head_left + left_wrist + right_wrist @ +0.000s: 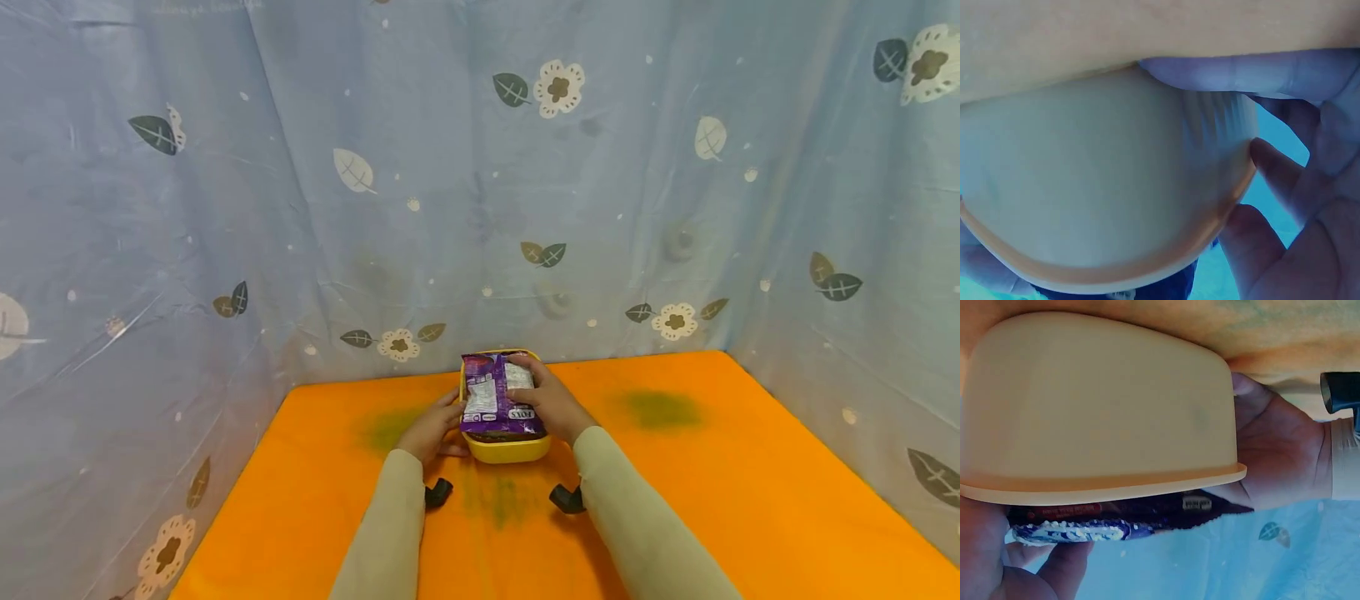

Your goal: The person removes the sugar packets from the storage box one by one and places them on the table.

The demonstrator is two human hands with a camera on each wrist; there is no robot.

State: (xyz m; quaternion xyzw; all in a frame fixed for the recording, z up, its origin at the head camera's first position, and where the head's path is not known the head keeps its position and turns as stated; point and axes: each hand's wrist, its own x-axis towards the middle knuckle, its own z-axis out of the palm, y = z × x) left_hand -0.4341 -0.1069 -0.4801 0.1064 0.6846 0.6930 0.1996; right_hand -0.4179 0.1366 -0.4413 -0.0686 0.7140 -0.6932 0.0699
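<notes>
A yellow plastic tub (510, 452) with rounded corners and a rim stands upright on the orange surface. Across its top lies a crinkled purple foil packet (501, 417) with white printed panels, covering most of the opening. Something dark brown (495, 436) shows beneath the packet's near edge; its kind is hidden. My right hand (553, 402) holds the packet from its right side, its fingers lying over the foil. Against the tub's left wall rests my left hand (433, 427), fingers spread along the side. In the left wrist view its fingertips (1266, 156) touch the tub wall.
An orange cloth (660, 475) with green smudges covers the table. Pale blue curtains (450, 275) printed with leaves and flowers hang behind and at both sides. The tub stands close to the back curtain. Black pieces (567, 499) project by each wrist.
</notes>
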